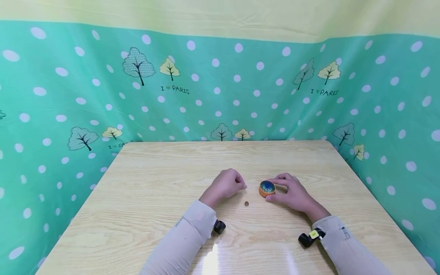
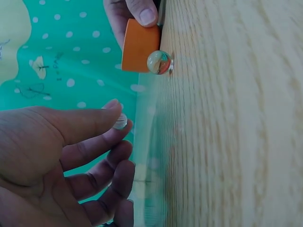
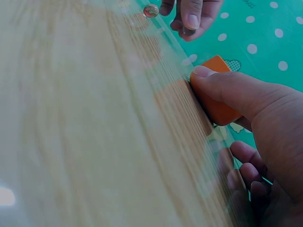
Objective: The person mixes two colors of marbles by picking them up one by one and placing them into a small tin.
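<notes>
A small orange round case [image 1: 267, 194] with a glossy blue-green top stands on the table, its plain orange side [image 2: 141, 47] showing in the left wrist view. My right hand [image 1: 292, 194] grips it from the right, thumb at the near side and fingers at the far side. To its left, my left hand [image 1: 226, 184] pinches a small clear glass marble [image 2: 121, 122] between thumb and index finger, above the tabletop. Another glass marble [image 1: 246, 204], clear with reddish colour inside, lies on the table in front of the left hand. Whatever the case holds cannot be made out.
The light wood-grain table [image 1: 165, 164] has a shiny surface with reflections near its front. A green dotted curtain [image 1: 206, 95] with tree prints surrounds its back and sides. Each wrist wears a small black camera, the left one [image 1: 219, 227] close above the table.
</notes>
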The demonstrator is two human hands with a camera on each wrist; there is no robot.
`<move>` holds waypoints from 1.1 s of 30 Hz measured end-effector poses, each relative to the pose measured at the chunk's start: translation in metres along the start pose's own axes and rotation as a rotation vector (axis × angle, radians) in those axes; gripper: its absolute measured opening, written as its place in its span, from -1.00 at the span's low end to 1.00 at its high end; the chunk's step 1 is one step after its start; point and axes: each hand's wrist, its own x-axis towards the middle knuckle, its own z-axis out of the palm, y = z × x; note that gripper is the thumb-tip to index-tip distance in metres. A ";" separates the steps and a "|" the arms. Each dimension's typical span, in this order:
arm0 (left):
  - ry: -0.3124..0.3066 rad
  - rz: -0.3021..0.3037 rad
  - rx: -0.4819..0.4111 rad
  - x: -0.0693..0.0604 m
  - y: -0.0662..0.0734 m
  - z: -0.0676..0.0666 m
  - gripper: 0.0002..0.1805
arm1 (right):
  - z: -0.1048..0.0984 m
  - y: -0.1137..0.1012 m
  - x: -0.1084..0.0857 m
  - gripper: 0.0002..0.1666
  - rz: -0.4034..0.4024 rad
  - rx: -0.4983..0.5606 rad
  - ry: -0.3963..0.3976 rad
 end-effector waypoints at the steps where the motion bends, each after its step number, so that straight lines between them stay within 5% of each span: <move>1: 0.001 -0.001 0.003 0.000 0.001 0.000 -0.85 | 0.000 0.000 -0.001 -0.20 -0.002 0.001 0.001; 11: -0.003 0.038 0.019 0.001 0.007 0.005 -0.77 | 0.001 0.001 0.000 -0.23 -0.001 0.007 -0.004; 33: 0.101 0.108 -0.025 0.008 0.032 0.006 -0.75 | 0.000 0.001 0.000 -0.23 0.002 0.009 -0.003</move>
